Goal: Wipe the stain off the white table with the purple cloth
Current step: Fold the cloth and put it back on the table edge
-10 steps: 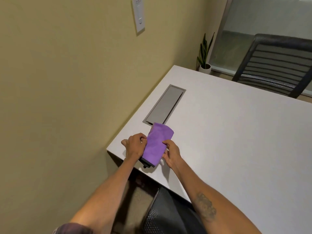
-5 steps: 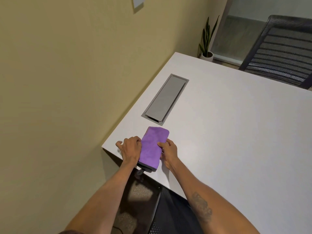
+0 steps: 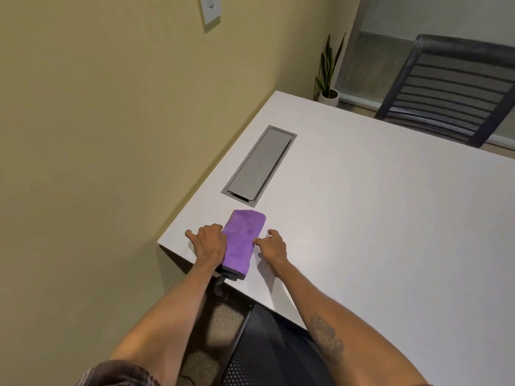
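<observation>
The folded purple cloth (image 3: 242, 240) lies flat on the white table (image 3: 376, 218) near its near-left corner, with a dark layer showing at its near end. My left hand (image 3: 207, 245) rests against the cloth's left edge, fingers curled onto it and thumb spread on the table. My right hand (image 3: 273, 247) sits just to the right of the cloth, loosely curled, its fingertip at the cloth's right edge and nothing in its grip. I see no stain on the table.
A grey cable hatch (image 3: 260, 164) is set into the table just beyond the cloth. A yellow wall (image 3: 111, 135) runs along the table's left side. A black mesh chair (image 3: 451, 87) stands at the far side, another chair back (image 3: 267, 349) below me, and a potted plant (image 3: 328, 76) in the corner.
The cloth has been laid flat on the table. My right hand has come off it and shifted slightly right. My left hand stays at its left edge.
</observation>
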Available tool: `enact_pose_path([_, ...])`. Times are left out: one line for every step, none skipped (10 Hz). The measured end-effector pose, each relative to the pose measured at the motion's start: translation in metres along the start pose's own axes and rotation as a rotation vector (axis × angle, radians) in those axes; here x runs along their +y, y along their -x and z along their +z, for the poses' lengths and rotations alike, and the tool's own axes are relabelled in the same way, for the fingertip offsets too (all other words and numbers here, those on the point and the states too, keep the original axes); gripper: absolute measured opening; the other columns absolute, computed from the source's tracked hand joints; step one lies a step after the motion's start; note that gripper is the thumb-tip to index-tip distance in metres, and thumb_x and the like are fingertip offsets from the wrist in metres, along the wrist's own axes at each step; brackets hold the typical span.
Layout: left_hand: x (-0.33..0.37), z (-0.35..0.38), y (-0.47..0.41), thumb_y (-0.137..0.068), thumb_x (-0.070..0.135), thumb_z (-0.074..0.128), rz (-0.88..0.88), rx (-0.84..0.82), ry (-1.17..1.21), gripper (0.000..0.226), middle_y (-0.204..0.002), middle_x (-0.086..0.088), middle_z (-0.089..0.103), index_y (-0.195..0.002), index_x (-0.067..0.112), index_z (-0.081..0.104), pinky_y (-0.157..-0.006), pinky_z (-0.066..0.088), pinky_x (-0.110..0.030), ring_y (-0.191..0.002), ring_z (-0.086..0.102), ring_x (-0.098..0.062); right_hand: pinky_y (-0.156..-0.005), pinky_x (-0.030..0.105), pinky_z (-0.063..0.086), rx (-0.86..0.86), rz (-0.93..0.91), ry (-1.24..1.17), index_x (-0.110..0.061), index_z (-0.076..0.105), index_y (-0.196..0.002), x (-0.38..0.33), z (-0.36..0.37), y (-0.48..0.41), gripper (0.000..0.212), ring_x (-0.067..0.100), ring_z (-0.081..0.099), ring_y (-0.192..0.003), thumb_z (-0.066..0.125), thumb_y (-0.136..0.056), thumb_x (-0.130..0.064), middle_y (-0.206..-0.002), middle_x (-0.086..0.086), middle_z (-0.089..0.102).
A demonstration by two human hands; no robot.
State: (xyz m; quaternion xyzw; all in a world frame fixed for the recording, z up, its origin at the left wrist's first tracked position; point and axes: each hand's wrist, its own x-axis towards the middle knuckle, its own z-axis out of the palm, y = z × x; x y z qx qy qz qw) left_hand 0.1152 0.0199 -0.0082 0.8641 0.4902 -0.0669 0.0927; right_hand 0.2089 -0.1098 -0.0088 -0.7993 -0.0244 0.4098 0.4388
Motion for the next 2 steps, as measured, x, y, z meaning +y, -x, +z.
enact_pose_path([0.024,-0.018,0.019,-0.101,0.023,0.053,0.088,0.071,-0.042,0.021,-0.081,0.001,0.071,-0.088,0.021,0.069,-0.106,0.028,-0.048,-0.084,0.066,-0.021,-0.109,0.039,0.039,0.001,-0.125,0.266,-0.011,0.033,-0.151,0.001,-0.031,0.025,0.062,0.030,0.046,-0.135,0.055,-0.096,-0.027,-0.152,0.012,0.042])
enact_pose_path([0.048,-0.032,0.033,-0.098,0.029,0.060,0.147,0.105,-0.029,0.011,-0.086,0.001,0.072,-0.094,0.025,0.069,-0.108,0.026,-0.049,-0.088,0.067,-0.022,-0.106,0.039,0.038,0.037,-0.188,0.376,-0.013,0.033,-0.151,-0.001,-0.056,0.037,0.057,0.031,0.045,-0.134,0.049,-0.098,-0.027,-0.152,0.010,0.039])
